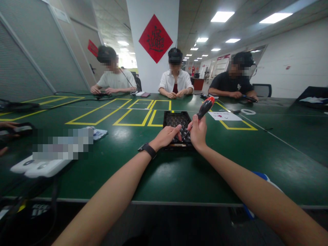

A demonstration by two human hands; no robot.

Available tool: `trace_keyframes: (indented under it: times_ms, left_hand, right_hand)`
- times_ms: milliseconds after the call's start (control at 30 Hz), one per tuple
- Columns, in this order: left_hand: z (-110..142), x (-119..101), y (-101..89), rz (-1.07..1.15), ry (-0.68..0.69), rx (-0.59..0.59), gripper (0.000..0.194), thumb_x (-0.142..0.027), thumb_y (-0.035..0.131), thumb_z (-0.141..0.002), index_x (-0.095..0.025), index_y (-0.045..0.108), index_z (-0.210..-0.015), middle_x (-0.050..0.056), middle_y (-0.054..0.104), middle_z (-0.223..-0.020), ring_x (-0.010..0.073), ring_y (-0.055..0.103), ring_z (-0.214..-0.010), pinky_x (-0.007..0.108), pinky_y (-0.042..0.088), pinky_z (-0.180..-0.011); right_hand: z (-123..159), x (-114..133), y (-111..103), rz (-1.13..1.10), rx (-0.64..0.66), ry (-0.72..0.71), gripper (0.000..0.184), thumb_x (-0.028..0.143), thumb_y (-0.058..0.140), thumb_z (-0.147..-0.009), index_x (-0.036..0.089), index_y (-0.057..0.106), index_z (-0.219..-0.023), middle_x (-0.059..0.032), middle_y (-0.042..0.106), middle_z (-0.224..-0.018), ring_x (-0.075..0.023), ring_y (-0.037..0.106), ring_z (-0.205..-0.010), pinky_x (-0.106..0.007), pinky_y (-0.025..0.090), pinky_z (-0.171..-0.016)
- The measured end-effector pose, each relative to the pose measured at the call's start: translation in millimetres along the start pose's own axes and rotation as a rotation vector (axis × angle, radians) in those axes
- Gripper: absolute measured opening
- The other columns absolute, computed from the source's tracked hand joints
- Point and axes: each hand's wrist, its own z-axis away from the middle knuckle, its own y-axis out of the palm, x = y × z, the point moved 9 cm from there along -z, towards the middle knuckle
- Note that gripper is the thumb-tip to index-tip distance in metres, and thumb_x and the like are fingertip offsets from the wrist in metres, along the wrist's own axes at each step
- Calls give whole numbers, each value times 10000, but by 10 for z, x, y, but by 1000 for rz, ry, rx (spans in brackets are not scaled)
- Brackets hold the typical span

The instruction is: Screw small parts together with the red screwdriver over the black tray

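Observation:
My right hand (199,133) is wrapped round a screwdriver (205,107) with a black handle and a red end. The screwdriver leans, its handle up to the right and its thin shaft pointing down into a black rectangular tray-like case (164,119). Inside the case are many small shiny parts, too small to name. My left hand (167,136), with a dark watch on the wrist, lies over the case's near left part. Its thumb and a finger reach inward, apart from each other. Whether its fingertips touch a part is unclear.
Yellow tape outlines mark the green table (123,136). A white power strip (43,165) with cables lies left. A paper sheet (225,116) and a white ring (248,111) lie right. Several people sit across the table; another person's hands (7,125) show at far left.

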Motion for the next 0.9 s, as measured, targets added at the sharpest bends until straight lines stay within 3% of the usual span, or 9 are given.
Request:
trace_keyframes:
  times_ms: [300,500,733,900]
  left_hand:
    - [-7,-10,14,6,14,16,747,-579,161,-872,-116,700,-642,35,582,-550,99,481,-538,223,331,-597]
    - [-10,28,5,-40,7,5,715,-547,162,-885,-121,703,-692,16,527,-513,98,455,-515,223,329,-566]
    - [-86,55,123,-149,119,91,270,-345,518,-796,-142,695,-792,30,636,-795,119,546,-725,213,410,-695]
    - [-65,26,165,-170,143,171,177,-241,568,-738,-153,699,-817,30,640,-819,120,562,-763,214,431,-742]
  right_hand:
    - [-35,-49,-22,-27,-23,28,272,465,375,-866,198,425,-848,93,448,-462,-67,424,-396,-193,324,-447]
    - [-117,-195,-85,-173,-97,176,281,478,383,-852,198,412,-845,103,422,-449,-63,394,-367,-192,298,-420]
    - [-154,-428,-152,-252,-172,306,304,505,364,-847,203,388,-824,101,421,-438,-64,384,-347,-194,282,-392]
    - [-160,-494,-140,-251,-156,323,306,510,379,-837,205,390,-822,102,421,-432,-66,373,-335,-193,266,-372]
